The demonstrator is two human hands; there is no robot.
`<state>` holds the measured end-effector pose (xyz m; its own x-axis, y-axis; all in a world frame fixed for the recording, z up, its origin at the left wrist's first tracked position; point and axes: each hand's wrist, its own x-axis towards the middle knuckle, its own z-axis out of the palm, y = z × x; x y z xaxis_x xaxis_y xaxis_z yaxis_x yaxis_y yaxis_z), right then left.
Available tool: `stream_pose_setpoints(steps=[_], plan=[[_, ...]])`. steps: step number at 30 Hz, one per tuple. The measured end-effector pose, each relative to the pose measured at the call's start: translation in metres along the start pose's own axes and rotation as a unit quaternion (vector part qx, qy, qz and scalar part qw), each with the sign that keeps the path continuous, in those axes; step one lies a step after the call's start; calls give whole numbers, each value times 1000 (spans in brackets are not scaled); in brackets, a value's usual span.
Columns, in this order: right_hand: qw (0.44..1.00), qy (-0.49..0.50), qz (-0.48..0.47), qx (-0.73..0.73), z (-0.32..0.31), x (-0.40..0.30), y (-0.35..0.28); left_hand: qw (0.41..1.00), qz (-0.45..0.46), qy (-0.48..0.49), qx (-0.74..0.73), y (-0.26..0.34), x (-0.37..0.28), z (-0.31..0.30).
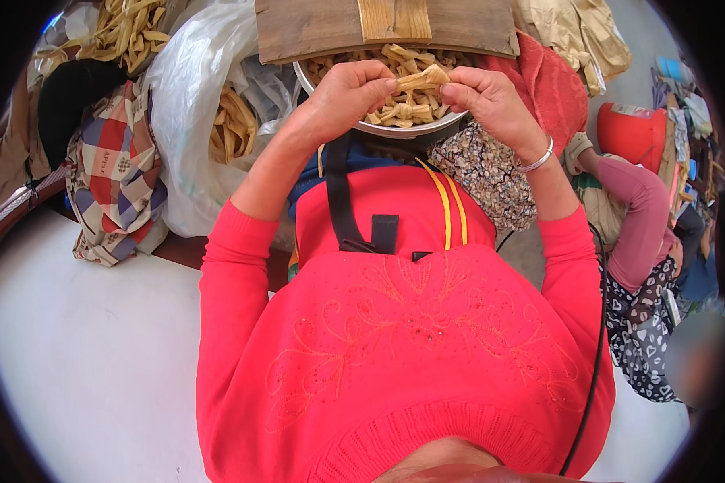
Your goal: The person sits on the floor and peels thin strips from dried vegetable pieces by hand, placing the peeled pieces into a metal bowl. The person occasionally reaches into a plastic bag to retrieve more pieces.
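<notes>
Between my two hands a tan, pliable strip (424, 78) is stretched, and it looks like dried tofu skin. Its left end is pinched by the thumb and fingers of my left hand (353, 93). The other end is gripped by my right hand (496, 99), which has a silver bangle at the wrist. Directly below the strip is a round metal basin (414, 131), filled with knotted tan pieces (406, 113). A wooden board (314, 30) covers the far part of the basin.
Left of the basin, a clear plastic bag (184, 115) holds loose tan strips (232, 124). More strips (136, 30) lie at the upper left. A red towel (541, 81) is at the basin's right. Farther right are a red bucket (622, 139) and a seated person (634, 211).
</notes>
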<state>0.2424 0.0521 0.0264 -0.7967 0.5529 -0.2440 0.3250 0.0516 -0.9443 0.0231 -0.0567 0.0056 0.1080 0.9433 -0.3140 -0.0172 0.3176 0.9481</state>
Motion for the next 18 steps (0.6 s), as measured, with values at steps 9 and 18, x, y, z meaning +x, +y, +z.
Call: stream_pose_setpoints(steps=[9,18], plan=[[938,-53,-206,-274,1,-24,-24,996,-13,-94,0,13,-25,-17],[998,40,-53,21,5,19,-19,995,34,-45,82,31,6,-15]])
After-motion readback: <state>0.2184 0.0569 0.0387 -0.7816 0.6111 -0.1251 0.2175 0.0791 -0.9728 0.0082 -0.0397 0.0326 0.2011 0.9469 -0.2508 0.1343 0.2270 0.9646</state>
